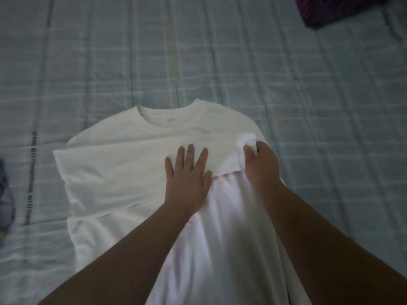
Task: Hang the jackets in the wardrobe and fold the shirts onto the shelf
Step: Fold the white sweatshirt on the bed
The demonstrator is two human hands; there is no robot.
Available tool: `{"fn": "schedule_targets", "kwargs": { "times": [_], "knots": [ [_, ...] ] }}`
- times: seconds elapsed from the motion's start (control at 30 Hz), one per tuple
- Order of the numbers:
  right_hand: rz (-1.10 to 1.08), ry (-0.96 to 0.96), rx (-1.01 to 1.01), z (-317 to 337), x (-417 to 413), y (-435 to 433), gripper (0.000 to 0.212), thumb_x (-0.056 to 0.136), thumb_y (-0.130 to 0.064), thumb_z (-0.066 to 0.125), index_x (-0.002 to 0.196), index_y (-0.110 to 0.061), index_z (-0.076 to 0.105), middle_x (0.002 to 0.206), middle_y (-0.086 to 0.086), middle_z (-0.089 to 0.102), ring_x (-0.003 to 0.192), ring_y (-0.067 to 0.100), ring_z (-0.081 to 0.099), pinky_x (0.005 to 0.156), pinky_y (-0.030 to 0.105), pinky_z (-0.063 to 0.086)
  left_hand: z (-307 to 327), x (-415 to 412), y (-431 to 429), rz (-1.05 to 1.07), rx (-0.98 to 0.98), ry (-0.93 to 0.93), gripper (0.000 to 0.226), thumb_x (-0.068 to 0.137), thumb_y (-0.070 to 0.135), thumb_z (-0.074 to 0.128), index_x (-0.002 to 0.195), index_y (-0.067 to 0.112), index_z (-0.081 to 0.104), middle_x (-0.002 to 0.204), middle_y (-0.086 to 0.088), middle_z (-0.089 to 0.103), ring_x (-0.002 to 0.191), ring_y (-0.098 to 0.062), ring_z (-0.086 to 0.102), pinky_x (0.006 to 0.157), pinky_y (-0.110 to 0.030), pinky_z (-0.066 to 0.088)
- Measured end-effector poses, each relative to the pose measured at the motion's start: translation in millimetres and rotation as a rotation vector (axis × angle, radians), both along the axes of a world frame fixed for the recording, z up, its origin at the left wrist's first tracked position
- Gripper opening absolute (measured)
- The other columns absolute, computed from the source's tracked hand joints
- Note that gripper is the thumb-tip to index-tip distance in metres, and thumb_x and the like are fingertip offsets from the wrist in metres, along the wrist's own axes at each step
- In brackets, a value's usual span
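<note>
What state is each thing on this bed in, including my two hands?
White shirt: lies front up on the sheet, right edge gathered.
Left hand: fingers straight, pressing the shirt flat.
Right hand: pinches cloth at the shirt's right edge.
Bedsheet: spread, lightly creased.
Purple cloth: far corner, cut off by the frame.
Dark cloth: bunched at the left edge.

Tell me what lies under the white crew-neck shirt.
The white crew-neck shirt lies on a pale checked bedsheet, visible beyond its edges. Anything else beneath the cloth is covered.
</note>
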State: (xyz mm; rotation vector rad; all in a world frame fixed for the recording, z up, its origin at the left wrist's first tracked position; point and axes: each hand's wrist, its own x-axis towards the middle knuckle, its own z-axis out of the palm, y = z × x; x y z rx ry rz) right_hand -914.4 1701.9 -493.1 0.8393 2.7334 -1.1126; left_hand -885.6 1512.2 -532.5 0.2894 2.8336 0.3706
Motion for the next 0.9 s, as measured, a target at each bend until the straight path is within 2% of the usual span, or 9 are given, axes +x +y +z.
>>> {"fn": "schedule_targets", "kwargs": {
  "times": [0.07,0.23,0.33,0.43,0.53,0.63,0.77,0.83,0.9],
  "knots": [
    [-0.017,0.055,0.074,-0.9,4.6,9.7,0.019,0.098,-0.025,0.052,0.088,-0.011,0.057,0.092,0.016,0.065,0.090,0.033,0.058,0.069,0.027,0.025,-0.7,-1.6,7.9,-0.023,-0.027,0.014,0.061,0.100,0.052,0.015,0.157,0.033,0.009,0.166,-0.007,0.009,0.153,-0.031,0.000,0.120,-0.059,0.003],
    [0.036,0.003,0.172,-10.2,9.4,27.8,0.020,0.097,-0.025,0.055,0.111,-0.011,0.053,0.101,0.015,0.065,0.095,0.036,0.062,0.076,0.035,0.044,-1.4,-3.6,20.6,-0.058,-0.065,-0.009,0.061,0.100,0.052,0.015,0.157,0.033,0.006,0.166,-0.008,0.006,0.153,-0.031,-0.003,0.119,-0.060,0.002],
    [0.092,0.022,0.358,-11.7,10.9,27.1,0.040,0.087,-0.022,0.063,0.122,-0.012,0.047,0.116,0.014,0.055,0.105,0.035,0.057,0.088,0.044,0.050,-7.9,-1.8,24.7,-0.076,-0.092,-0.022,0.062,0.099,0.051,0.018,0.157,0.033,0.005,0.166,-0.008,0.003,0.153,-0.030,-0.006,0.119,-0.061,0.001],
    [0.330,0.126,0.564,-15.5,19.6,16.1,0.057,0.087,-0.024,0.057,0.142,-0.015,0.044,0.144,0.012,0.045,0.128,0.033,0.045,0.104,0.048,0.038,-12.3,-0.6,26.0,-0.079,-0.116,-0.014,0.064,0.099,0.051,0.021,0.158,0.032,0.006,0.166,-0.009,0.002,0.153,-0.030,-0.007,0.119,-0.061,-0.001],
    [0.609,0.068,0.570,-34.1,30.7,8.5,0.058,0.096,-0.033,0.041,0.152,-0.016,0.035,0.160,0.007,0.031,0.148,0.026,0.025,0.119,0.052,0.020,-16.2,-0.2,27.2,-0.072,-0.115,0.023,0.064,0.099,0.050,0.025,0.158,0.030,0.012,0.166,-0.010,0.007,0.153,-0.031,-0.002,0.119,-0.061,0.002],
    [0.648,-0.047,0.618,-49.7,32.9,10.0,0.063,0.098,-0.040,0.031,0.156,-0.016,0.027,0.163,0.005,0.022,0.151,0.025,0.018,0.121,0.053,0.013,-21.4,0.1,28.5,-0.076,-0.132,0.046,0.064,0.098,0.050,0.028,0.158,0.029,0.017,0.165,-0.012,0.012,0.153,-0.032,0.004,0.118,-0.063,0.005],
    [0.652,-0.041,0.503,-38.3,30.0,11.5,0.063,0.096,-0.040,0.032,0.153,-0.015,0.032,0.161,0.008,0.028,0.149,0.027,0.023,0.120,0.053,0.017,-15.1,-1.2,31.1,-0.085,-0.167,0.013,0.065,0.098,0.049,0.022,0.158,0.029,0.011,0.165,-0.012,0.009,0.153,-0.033,0.002,0.118,-0.063,0.003],
    [0.580,0.037,0.364,-26.1,42.1,19.1,0.058,0.094,-0.031,0.036,0.149,-0.012,0.039,0.157,0.010,0.035,0.147,0.027,0.030,0.120,0.050,0.023,-5.0,-1.2,34.6,-0.076,-0.157,-0.038,0.064,0.099,0.046,0.022,0.158,0.027,0.007,0.166,-0.013,0.004,0.152,-0.034,-0.002,0.119,-0.062,0.000],
    [0.457,0.139,0.269,-14.9,69.8,32.0,0.056,0.088,-0.017,0.044,0.143,-0.007,0.048,0.151,0.013,0.044,0.142,0.029,0.038,0.118,0.047,0.029,6.3,2.7,40.7,-0.080,-0.105,-0.060,0.064,0.097,0.036,0.030,0.157,0.022,0.012,0.164,-0.015,0.011,0.152,-0.036,0.003,0.119,-0.060,0.004]
  ]
}}
